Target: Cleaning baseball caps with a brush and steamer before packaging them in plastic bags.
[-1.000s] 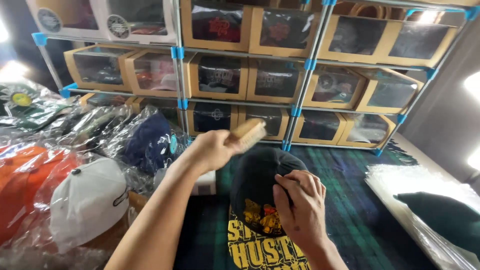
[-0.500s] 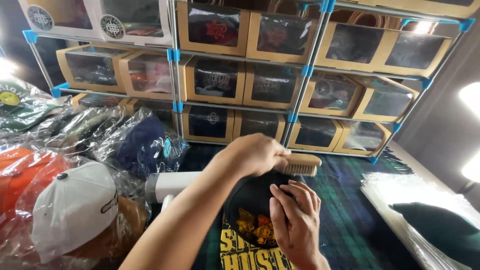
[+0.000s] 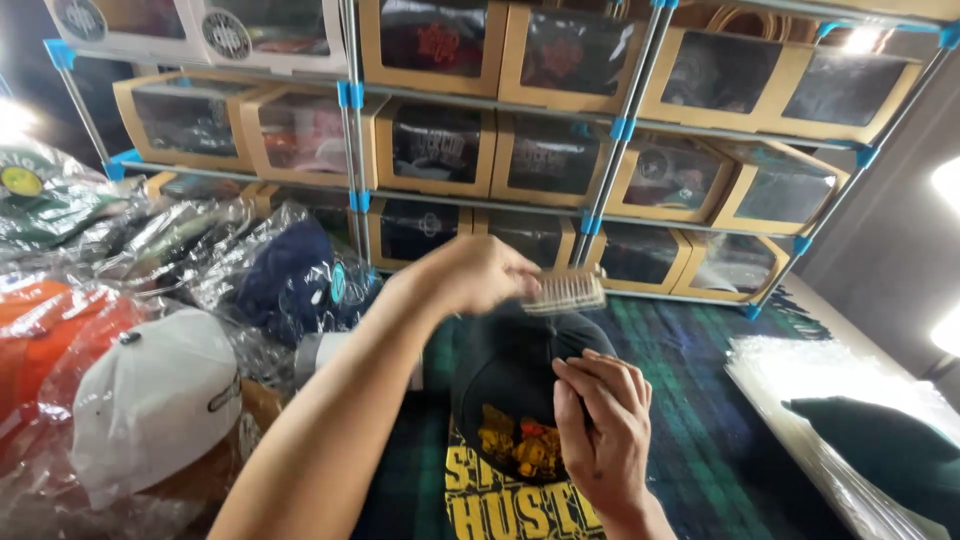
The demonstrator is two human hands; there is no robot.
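on the bench: a black cap (image 3: 515,375) lies on a dark green plaid cloth (image 3: 700,420), crown up, with a gold and red embroidered patch on its front.
left hand: the left hand (image 3: 470,272) hovers just over the cap's far side; its fingers (image 3: 505,268) are curled around a small pale bristle brush (image 3: 565,292), bristles down.
right hand: the right hand (image 3: 600,425) rests on the cap's near right side; its fingers (image 3: 610,375) lie together, lightly bent, pressing the fabric.
handling: the cap looks light and soft, likely to dent under pressure; steadying it at the crown's side or by the brim seems safest.
around: bagged caps, one white cap (image 3: 150,400) at left, boxed caps on a shelf rack (image 3: 600,200) behind.
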